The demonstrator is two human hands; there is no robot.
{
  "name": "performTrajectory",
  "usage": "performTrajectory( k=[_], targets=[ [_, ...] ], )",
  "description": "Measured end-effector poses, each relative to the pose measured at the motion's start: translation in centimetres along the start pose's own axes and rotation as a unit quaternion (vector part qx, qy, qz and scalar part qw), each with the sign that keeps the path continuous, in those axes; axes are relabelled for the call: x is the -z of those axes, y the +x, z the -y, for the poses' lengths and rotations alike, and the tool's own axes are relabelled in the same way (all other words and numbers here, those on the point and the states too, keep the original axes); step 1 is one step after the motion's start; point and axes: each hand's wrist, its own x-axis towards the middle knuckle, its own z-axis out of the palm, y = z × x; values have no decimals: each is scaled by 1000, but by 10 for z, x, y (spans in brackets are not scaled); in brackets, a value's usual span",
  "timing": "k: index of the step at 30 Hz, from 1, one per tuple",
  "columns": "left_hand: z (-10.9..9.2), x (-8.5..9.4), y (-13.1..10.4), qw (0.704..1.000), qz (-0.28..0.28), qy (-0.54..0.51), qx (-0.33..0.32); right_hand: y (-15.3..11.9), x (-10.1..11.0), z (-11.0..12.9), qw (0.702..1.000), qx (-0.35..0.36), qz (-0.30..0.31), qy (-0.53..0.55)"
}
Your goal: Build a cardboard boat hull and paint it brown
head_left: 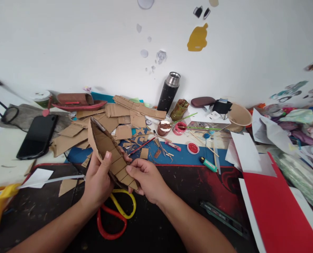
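Between both hands I hold a small cardboard boat, tilted, with dark lines running across its flat inner face. My left hand grips the near left side, its thumb resting over the rim. My right hand pinches the lower right end between thumb and fingers, some of which are hidden underneath. Below the boat lie scissors with one red and one yellow handle loop; their blades are out of sight. Behind the boat, cardboard scraps are heaped on the table.
A yellow hot glue gun lies left, near a black phone. Behind stand a black thermos, paint jars and a reddish-brown model boat. A green cutter and a red sheet lie right.
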Motion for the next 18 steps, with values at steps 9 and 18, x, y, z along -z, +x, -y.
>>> performTrajectory(
  k=[9,18],
  targets=[
    [-5,-4,4,999,-27,22,16,-2,-1,2,1000,-3,-7,7],
    [7,2,-2,999,-22,15,22,1,0,-8,998,25,-22,-58]
  ],
)
